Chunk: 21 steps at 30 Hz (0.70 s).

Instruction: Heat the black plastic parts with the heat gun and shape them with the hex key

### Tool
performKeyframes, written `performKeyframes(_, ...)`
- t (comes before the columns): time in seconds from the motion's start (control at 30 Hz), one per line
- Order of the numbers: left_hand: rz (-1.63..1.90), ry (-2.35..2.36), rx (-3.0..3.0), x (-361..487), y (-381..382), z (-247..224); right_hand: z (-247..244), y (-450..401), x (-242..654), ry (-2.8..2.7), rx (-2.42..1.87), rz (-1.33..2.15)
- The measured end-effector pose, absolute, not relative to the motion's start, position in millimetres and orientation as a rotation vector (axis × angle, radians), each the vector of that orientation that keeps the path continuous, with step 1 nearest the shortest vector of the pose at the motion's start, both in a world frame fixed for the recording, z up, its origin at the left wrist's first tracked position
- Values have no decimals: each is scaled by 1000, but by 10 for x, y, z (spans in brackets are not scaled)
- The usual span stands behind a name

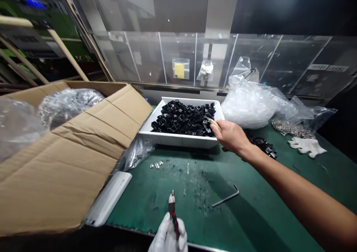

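My left hand [169, 235], in a white glove, grips pliers [172, 203] with dark red and black handles. Their jaws point up and away over the bench, with a small shiny bit at the tip that I cannot make out. Bare and reaching forward, my right hand [230, 135] is closed on a slim beige piece [215, 124] at the right front of a white tray [184, 136]. Its tip is among small black plastic parts [184, 118] that fill the tray. Several small silver nut-like pieces [157, 166] lie left of centre on the bench.
A hex key [225, 200] lies on the green bench [192, 215]. At left stands an open cardboard box [61, 177] holding plastic bags. On the right are a clear bag [248, 99], more black parts [263, 146], small metal pieces [292, 129] and a white glove [306, 147].
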<state>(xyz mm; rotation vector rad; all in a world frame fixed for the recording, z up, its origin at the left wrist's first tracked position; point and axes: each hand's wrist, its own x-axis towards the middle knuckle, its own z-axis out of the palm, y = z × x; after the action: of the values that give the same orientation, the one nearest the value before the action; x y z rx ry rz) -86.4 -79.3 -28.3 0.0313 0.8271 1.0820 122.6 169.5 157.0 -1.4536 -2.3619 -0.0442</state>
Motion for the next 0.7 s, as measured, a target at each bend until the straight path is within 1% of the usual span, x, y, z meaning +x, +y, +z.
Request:
performKeyframes(0.07,1130,942,85,-944,-736,-154,1570,1850,1166,-2398,-1441,-84)
performKeyframes(0.2,1209,1251,300,-1122,-651,61,1416,1976,1177,-2405,-1504,-124)
performKeyframes(0.33,1103,1659,604,-1383,-594,195,1228,1881,1333,-2315,-1526,-141)
performKeyframes(0.4,907,1985,897,-1549,-549,267,1118,1724,1508,-2305,-1468,-119)
performKeyframes(0.47,544,2330,1314,-1717,-473,351,970,1515,1758,-2298,-1421,-86)
performKeyframes(0.5,397,2430,1428,-1790,-422,398,875,1403,1905,-2294,-1408,-67)
performKeyframes(0.6,103,2593,1548,-1926,-230,549,510,1082,2396,-2271,-1416,-29)
performKeyframes(0.7,-237,2644,1595,-1925,-33,696,75,820,2897,-2259,-1459,12)
